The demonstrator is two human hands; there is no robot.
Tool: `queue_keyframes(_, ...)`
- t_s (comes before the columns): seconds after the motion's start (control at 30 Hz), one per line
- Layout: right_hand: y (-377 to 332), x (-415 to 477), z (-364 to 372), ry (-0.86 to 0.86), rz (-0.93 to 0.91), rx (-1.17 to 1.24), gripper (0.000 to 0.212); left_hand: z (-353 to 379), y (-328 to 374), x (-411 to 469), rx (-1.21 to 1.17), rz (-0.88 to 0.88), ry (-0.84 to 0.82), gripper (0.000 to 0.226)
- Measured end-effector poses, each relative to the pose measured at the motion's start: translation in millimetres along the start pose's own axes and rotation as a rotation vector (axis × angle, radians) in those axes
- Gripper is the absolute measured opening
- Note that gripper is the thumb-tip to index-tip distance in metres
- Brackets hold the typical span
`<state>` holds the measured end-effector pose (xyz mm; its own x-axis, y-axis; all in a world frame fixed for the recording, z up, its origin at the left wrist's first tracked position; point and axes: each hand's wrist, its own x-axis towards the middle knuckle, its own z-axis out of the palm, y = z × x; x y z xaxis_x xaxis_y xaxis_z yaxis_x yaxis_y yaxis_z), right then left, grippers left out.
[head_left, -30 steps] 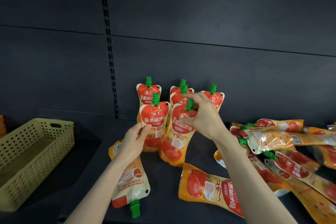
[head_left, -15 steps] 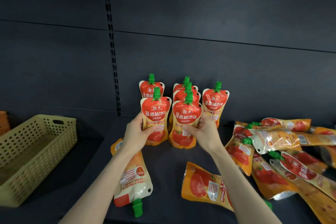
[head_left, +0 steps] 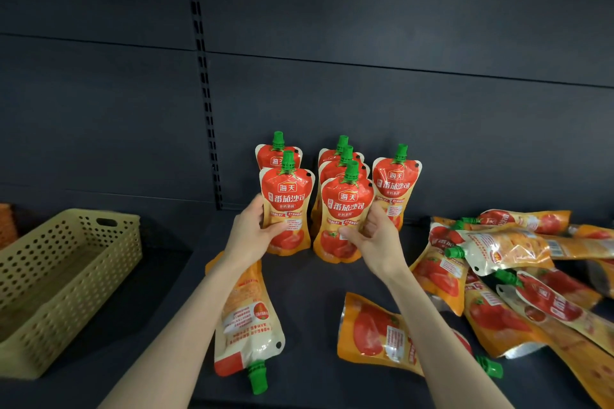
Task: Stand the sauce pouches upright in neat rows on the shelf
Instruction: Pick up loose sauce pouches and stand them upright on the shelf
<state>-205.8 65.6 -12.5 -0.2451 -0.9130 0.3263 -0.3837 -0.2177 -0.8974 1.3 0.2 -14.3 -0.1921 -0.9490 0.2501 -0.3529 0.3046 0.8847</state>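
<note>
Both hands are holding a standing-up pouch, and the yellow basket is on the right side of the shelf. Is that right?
Not quite. The head view shows the yellow basket on the left side of the shelf. The rest is true: the left hand holds the front-left pouch and the right hand holds the front-middle pouch, both standing up.

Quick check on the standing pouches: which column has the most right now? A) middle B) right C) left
A: three green caps line up one behind another in the middle column, against two in the left column and a single pouch on the right.
</note>
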Motion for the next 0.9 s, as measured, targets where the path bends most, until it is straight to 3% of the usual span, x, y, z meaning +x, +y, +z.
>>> queue_keyframes(0.4, -6.5, -3.7, 2.0, 0.034, 0.067, -0.058, 0.045, 2.9, 7.8, -7.1, 0.087, -0.058, 0.055, 0.051)
queue_keyframes(0.6, -13.8, -23.6, -5.7, 0.068, 0.129, -0.126, 0.060, 0.2, 11.6, -42.5, 0.193, -0.064, 0.207, 0.062)
queue_keyframes(0.67, -13.6, -39.0, -13.6, 0.070, 0.124, -0.178, 0.053, -2.4, 9.5, -61.9, 0.277, -0.082, 0.235, 0.059)
queue_keyframes(0.77, -14.8, -67.5, -26.7, -0.007, 0.084, -0.245, 0.031, 0.1, 7.9, -95.3, 0.472, -0.122, 0.268, 0.055)
queue_keyframes(0.9, -10.4, -102.0, -44.4, -0.124, 0.081, -0.461, 0.040, 12.1, 8.6, -134.3, 0.599, -0.219, 0.250, 0.064)
